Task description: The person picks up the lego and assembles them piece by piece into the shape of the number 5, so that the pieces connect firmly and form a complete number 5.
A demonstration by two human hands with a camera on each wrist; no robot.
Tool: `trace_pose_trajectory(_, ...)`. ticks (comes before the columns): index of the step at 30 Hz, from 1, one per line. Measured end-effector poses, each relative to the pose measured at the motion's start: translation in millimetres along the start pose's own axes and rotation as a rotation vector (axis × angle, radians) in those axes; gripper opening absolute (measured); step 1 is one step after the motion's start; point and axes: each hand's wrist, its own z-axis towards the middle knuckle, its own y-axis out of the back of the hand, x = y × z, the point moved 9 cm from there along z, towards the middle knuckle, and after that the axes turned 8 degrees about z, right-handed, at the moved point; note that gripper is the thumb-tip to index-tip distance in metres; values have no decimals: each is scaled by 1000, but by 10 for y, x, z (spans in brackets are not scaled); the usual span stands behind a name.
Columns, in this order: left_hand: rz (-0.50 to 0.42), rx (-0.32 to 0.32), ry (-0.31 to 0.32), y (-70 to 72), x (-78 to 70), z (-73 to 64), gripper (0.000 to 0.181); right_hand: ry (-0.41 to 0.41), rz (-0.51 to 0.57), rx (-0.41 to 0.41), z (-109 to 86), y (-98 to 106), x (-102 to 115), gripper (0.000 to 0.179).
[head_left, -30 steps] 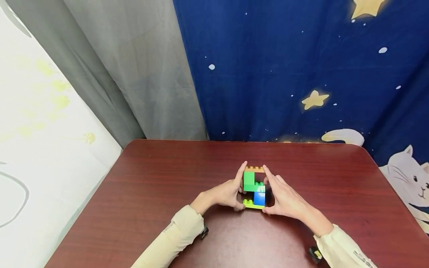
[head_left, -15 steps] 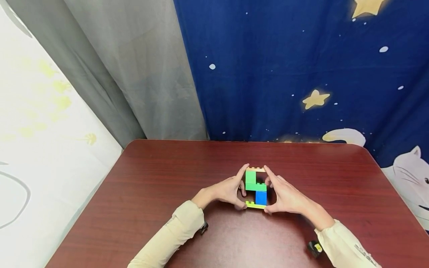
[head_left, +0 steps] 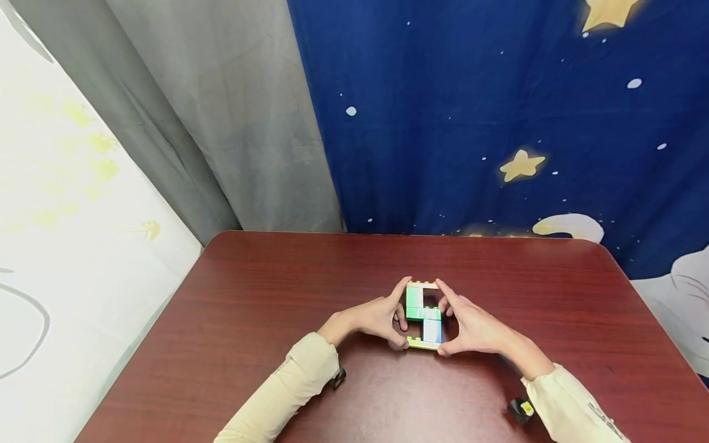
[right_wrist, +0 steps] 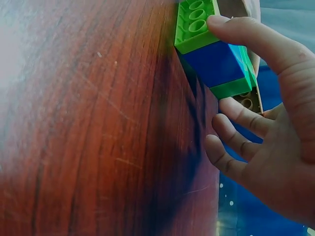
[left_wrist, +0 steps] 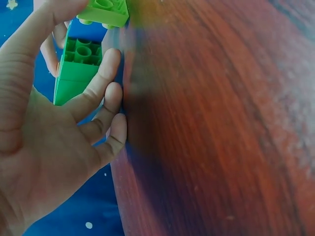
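Observation:
Both hands hold a small stack of toy building bricks between them in the head view. At its top is a tan-orange plate (head_left: 423,285). Below it come a green brick (head_left: 414,298), a longer green brick (head_left: 423,314), a blue brick (head_left: 432,331) and a lime plate (head_left: 423,345) at the bottom. My left hand (head_left: 376,319) pinches the left ends, thumb at the lime plate, index finger at the top plate. On the right side my right hand (head_left: 477,327) mirrors this grip. The right wrist view shows the thumb pressing the lime plate's hollow underside (right_wrist: 197,24). Other fingers are bent behind the stack.
A dark red wooden table (head_left: 277,277) lies beneath the hands. Behind it hang a blue star-patterned curtain (head_left: 421,123) and a grey curtain (head_left: 266,123). A white patterned cloth (head_left: 83,215) covers the left side. Black wrist cameras (head_left: 520,409) sit under the cream sleeves.
The hands and brick stack shift slightly right, then slightly down in the head view. The stack tilts a little, and its front faces now catch glare. The grip stays the same.

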Motion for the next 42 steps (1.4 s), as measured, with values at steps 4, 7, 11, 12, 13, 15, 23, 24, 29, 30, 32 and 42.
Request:
trace_pose_trajectory(4,10,7,19,-12,23,10,122,-7,14,16,-7,-16,-18,119)
trace_pose_trajectory(7,32,11,40,-11,40,13,120,-14,31,37,-7,-32,-29,118)
trace_pose_trajectory(11,37,22,59,-11,63,20,119,-19,62,62,2,-54,-29,117)
trace_pose_trajectory(12,32,24,60,-11,69,21,119,-21,67,68,6,-59,-30,117)
trace_pose_trajectory(13,26,28,62,-13,76,23,119,-23,75,73,8,-64,-32,116)
trace_pose_trajectory(15,9,34,64,-17,85,26,119,-25,89,79,11,-71,-36,116)
trace_pose_trajectory(23,-62,83,108,-59,127,23,117,-43,97,106,-18,-100,-68,111)
trace_pose_trajectory(24,-67,88,113,-63,132,24,117,-47,96,109,-22,-103,-73,111)
trace_pose_trajectory(29,-66,101,117,-61,127,47,114,-63,101,108,-36,-95,-86,110)
trace_pose_trajectory(30,-63,102,116,-59,123,50,114,-64,103,107,-37,-93,-88,109)
trace_pose_trajectory(32,-58,104,118,-54,121,51,116,-63,107,107,-38,-91,-90,108)
trace_pose_trajectory(42,-81,104,114,-66,139,52,113,-59,118,122,-44,-109,-77,104)
